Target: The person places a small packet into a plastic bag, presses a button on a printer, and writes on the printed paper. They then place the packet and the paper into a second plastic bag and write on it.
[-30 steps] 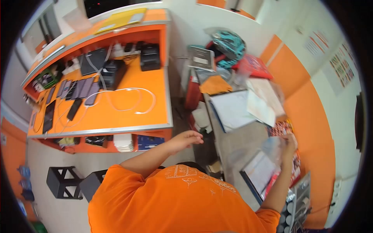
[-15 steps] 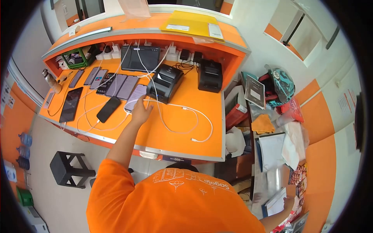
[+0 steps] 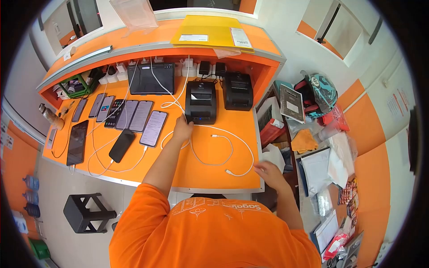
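My left hand (image 3: 182, 129) is at the front left corner of a black printer (image 3: 200, 103), with its fingers against the corner beside white cables. What the fingers hold is too small to make out. Over the desk's right front edge, my right hand (image 3: 269, 173) hovers with fingers partly curled, near the end of a white charging cable (image 3: 247, 149). Several phones lie left of the printer, among them a lit one (image 3: 153, 129) and a dark one (image 3: 122, 145). Behind them a black tablet (image 3: 152, 79) leans upright.
A second black printer (image 3: 238, 91) stands at the back right. Yellow folders (image 3: 208, 31) lie on the upper shelf. To the right are a helmet (image 3: 322, 93), an orange cloth (image 3: 304, 140) and papers. A black stool (image 3: 85, 213) stands on the floor at left.
My left hand has moved right, from the lit phone to the printer. The printer now stands straighter. My right hand has left the papers at lower right and come to the desk edge.
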Motion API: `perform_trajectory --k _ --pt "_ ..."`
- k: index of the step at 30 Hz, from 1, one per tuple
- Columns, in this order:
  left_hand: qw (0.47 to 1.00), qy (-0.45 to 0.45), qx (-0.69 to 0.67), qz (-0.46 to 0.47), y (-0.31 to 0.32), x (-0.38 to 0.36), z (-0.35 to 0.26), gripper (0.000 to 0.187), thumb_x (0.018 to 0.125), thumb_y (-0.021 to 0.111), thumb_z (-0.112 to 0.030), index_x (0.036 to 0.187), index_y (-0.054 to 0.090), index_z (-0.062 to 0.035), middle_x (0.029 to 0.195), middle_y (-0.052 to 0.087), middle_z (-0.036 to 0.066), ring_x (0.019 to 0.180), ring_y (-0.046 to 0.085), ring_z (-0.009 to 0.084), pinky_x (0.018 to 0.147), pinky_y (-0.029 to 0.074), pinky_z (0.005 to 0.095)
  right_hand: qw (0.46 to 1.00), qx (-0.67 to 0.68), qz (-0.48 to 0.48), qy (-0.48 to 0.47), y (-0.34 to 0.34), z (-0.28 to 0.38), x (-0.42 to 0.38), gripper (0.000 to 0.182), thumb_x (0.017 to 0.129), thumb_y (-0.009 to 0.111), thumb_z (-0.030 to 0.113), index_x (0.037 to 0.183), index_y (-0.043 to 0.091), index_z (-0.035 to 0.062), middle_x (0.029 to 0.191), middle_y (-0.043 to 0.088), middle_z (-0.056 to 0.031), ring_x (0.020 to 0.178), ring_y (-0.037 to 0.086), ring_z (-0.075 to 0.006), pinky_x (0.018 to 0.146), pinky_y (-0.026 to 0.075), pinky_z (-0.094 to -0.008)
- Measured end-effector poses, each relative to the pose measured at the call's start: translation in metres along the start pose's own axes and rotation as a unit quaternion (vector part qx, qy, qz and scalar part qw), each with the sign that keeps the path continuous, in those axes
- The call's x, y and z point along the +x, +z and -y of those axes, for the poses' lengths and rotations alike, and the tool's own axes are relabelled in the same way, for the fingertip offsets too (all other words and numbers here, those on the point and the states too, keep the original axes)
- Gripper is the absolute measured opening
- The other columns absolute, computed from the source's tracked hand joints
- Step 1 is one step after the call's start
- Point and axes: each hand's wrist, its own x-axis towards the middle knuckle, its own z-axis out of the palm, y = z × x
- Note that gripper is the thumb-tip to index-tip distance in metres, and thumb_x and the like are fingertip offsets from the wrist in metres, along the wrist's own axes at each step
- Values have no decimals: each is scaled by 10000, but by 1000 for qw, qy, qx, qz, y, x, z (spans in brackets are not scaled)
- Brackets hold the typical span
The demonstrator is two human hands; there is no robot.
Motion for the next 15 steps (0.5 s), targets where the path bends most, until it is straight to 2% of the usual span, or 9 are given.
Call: perform_trajectory --k 2,4,6,8,9,10,12,14,15 --pt "999 21 -13 -44 4 -1 4 569 794 559 -178 1264 335 49 1243 389 263 1026 523 339 875 432 373 995 35 -24 -90 23 18 52 271 811 595 193 1033 578 40 894 609 -122 822 584 -268 723 450 -343" --pt "995 39 -19 -91 0 -10 8 567 805 556 -172 1276 319 38 1267 355 249 1016 526 323 868 441 365 992 -23 10 -126 35 44 98 364 818 568 189 1154 505 65 901 613 -122 796 590 -284 723 452 -355" --pt "981 79 -99 -148 -11 -39 10 550 805 558 -99 1286 315 12 1311 296 224 1035 515 293 846 458 346 960 -206 -12 -187 62 41 141 464 820 514 166 1269 412 118 909 618 -118 767 603 -273 701 453 -380" --pt "971 145 -106 -157 -15 -77 29 563 787 568 -34 1292 321 -9 1308 301 196 1040 504 283 839 460 330 956 -254 31 -144 75 46 171 500 812 490 151 1299 378 136 896 625 -116 743 611 -261 682 453 -388" --pt "976 137 -100 -138 -19 -102 36 556 785 565 -20 1288 329 -16 1297 314 190 1032 506 280 839 459 332 943 -310 72 -98 82 48 184 540 804 466 137 1329 345 154 883 631 -113 719 620 -249 662 453 -397" --pt "980 128 -96 -120 -23 -129 43 549 782 562 -6 1283 337 -22 1287 327 184 1025 508 277 840 458 333 943 -306 75 -106 90 43 194 540 804 466 137 1329 345 154 883 631 -113 719 620 -249 662 453 -397" --pt "980 135 -1 -146 -34 -178 61 526 782 562 3 1265 356 -26 1246 368 175 996 509 252 822 457 316 936 -336 83 -63 104 30 210 582 783 446 121 1349 319 169 782 645 -100 647 625 -233 632 448 -398" --pt "983 47 -76 -159 -35 -218 87 468 778 560 16 1215 398 -17 1180 429 168 932 530 229 774 469 309 929 -352 98 -62 102 36 206 586 778 449 127 1349 320 163 731 644 -92 608 622 -235 615 447 -394" --pt "983 39 -78 -162 -37 -227 89 468 778 560 16 1215 398 -17 1180 429 168 932 530 229 774 469 309 920 -372 105 -56 101 38 205 590 774 452 133 1349 321 157 681 643 -83 569 619 -236 598 447 -390"
